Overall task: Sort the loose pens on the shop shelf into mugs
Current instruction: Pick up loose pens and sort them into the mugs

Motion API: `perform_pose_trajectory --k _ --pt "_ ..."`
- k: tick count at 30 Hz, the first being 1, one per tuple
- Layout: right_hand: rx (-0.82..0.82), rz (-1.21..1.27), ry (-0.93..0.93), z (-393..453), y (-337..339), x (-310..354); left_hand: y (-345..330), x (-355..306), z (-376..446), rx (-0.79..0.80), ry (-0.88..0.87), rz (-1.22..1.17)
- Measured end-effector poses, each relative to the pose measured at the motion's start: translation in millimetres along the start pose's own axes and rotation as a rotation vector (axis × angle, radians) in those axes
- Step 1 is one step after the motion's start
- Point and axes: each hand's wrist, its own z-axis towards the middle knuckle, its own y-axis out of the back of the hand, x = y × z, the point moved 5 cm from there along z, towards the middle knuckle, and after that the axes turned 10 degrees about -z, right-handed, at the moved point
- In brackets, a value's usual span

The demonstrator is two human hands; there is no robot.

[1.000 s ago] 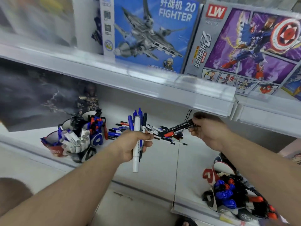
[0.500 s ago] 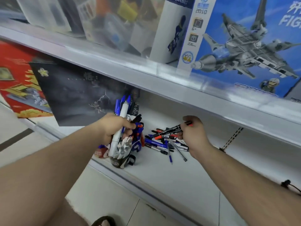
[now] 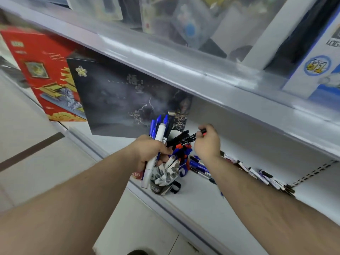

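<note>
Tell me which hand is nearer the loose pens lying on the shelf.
Right. The right hand, holding black markers, is just above the loose pens; the left hand is farther left, by the mug.

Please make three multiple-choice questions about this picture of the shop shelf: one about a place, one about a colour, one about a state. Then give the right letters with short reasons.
1. Where do the loose pens lie?
A. on the white shelf board, right of the mugs
B. on the floor
C. on the upper shelf

2. What colour is the end cap of the black marker in the right hand?
A. green
B. red-orange
C. yellow

3. What is the left hand doing?
A. resting open on the shelf
B. gripping a bundle of blue pens and a white marker
C. holding a box

Answers: 1 A, they spread along the board beside the mug of grey-capped white markers. 2 B, the cap at the fingers shows red-orange. 3 B, its fingers curl round the bundle.
</note>
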Motion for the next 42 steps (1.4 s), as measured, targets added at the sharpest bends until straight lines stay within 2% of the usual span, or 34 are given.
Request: perform_pose_trajectory --k 5,7,10,12,14,17,19,20,22,24,27,29,31,37,42 --pt "0.090 -0.302 0.177 4.2 -44.3 6.1 3.0 1.7 3.8 0.012 -0.005 -0.021" --pt "0.163 -0.438 0.252 4.8 -64.6 0.5 2.9 2.4 5.0 0.027 -0.007 -0.016" --pt "0.327 -0.770 0.387 2.8 -91.6 -9.2 1.2 2.1 5.5 0.072 -0.019 -0.044" --pt "0.474 -0.894 0.371 0.8 -103.0 -17.8 1.2 1.2 6.1 0.103 -0.035 -0.059" --pt "0.611 -0.904 0.314 0.5 -111.1 -23.8 1.6 0.3 7.9 0.129 -0.053 -0.068" --pt "0.695 -0.927 0.316 -0.7 -108.3 -21.1 -0.8 -0.8 10.2 0.179 -0.091 -0.067" --pt "0.550 -0.828 0.332 3.4 -94.7 -9.6 -3.5 -2.3 11.6 0.228 -0.122 -0.078" --pt "0.416 -0.666 0.270 6.2 -81.8 -0.1 -4.5 -2.2 12.3 0.249 -0.129 -0.081" --pt "0.261 -0.142 -0.034 7.1 -51.0 14.4 -7.3 -1.7 10.5 0.295 -0.126 -0.058" --pt "0.264 0.317 -0.209 1.1 -25.7 27.4 -11.8 -2.4 4.7 0.364 -0.130 -0.017" --pt "0.359 0.587 -0.163 -19.9 10.7 49.3 -18.0 -5.2 -5.0 0.452 -0.141 0.037" --pt "0.444 0.626 -0.128 -36.9 29.1 58.4 -23.2 -6.1 -11.3 0.502 -0.151 0.076" --pt "0.497 0.520 -0.058 -50.3 45.8 68.1 -28.1 -5.1 -17.4 0.543 -0.146 0.127" --pt "0.418 0.042 0.157 -59.9 72.8 76.2 -34.6 -1.4 -28.1 0.639 -0.122 0.280" --pt "0.323 0.031 0.083 -62.4 97.4 74.0 -36.1 -0.7 -28.2 0.641 -0.110 0.254"
